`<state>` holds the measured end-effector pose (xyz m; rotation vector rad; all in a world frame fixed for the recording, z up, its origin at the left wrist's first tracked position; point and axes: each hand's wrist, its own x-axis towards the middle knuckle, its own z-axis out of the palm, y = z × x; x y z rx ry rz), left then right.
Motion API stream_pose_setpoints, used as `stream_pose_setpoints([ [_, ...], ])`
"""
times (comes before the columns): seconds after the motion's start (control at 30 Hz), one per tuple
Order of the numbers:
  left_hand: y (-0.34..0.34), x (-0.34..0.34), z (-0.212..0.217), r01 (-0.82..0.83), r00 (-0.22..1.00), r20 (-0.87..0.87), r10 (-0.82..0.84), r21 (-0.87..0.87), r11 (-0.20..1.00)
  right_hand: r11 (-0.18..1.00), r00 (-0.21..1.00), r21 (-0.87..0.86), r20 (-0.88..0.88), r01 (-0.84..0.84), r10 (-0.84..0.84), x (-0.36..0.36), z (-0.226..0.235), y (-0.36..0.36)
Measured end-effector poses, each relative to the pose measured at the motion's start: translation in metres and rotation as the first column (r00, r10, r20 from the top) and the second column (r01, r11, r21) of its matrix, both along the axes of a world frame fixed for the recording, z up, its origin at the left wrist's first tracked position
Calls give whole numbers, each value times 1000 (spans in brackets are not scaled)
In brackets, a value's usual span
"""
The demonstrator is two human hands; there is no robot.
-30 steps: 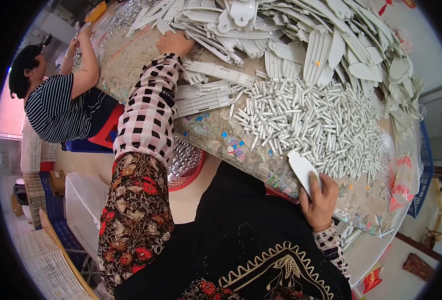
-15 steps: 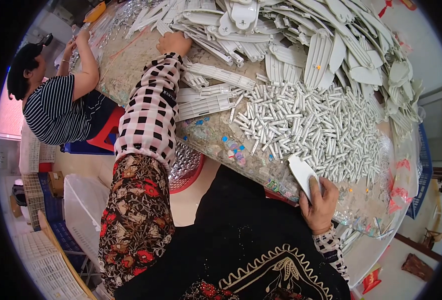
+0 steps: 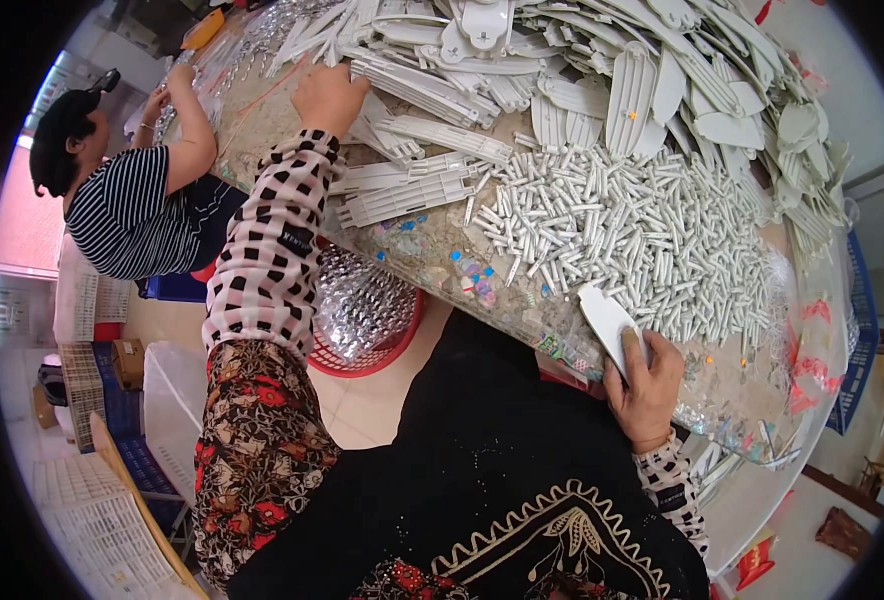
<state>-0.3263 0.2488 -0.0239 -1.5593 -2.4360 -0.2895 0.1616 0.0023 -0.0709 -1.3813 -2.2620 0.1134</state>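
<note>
My left hand [image 3: 330, 98] reaches to the far side of the table, its fingers closed at the near end of a long white ribbed plastic strip [image 3: 417, 88]. The fingertips are partly hidden. More white ribbed strips [image 3: 407, 200] lie just nearer on the tabletop. At the near edge, my right hand [image 3: 646, 390] grips a smooth white plastic panel [image 3: 608, 320] with a tapered end, thumb on one side and fingers on the other. Beyond it spreads a heap of small white plastic rods [image 3: 622, 250].
A high pile of white plastic panels [image 3: 630, 95] covers the table's far right. A red basket [image 3: 382, 352] of shiny silver material stands below the table edge. A co-worker in a striped shirt [image 3: 127, 215] works at the left. Colourful scraps [image 3: 472, 275] lie near the edge.
My left hand has drawn back a little toward me and left, with the strip's end at its fingers. My right hand keeps its hold on the panel, shifting only slightly.
</note>
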Motion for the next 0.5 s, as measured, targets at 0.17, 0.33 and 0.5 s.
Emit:
stream_pose_setpoints([
  [0.17, -40, 21, 21, 133, 991, 14, -134, 22, 991, 1000, 1000, 19, -8, 0, 0, 3, -4, -3],
  [0.33, -75, 32, -1, 291, 941, 147, -304, 105, 951, 999, 1000, 38, -12, -9, 10, 3, -3, -3],
  [0.5, -106, 36, -16, 333, 914, 141, -380, 274, 902, 999, 1000, 52, -21, -4, 5, 2, -3, -4],
])
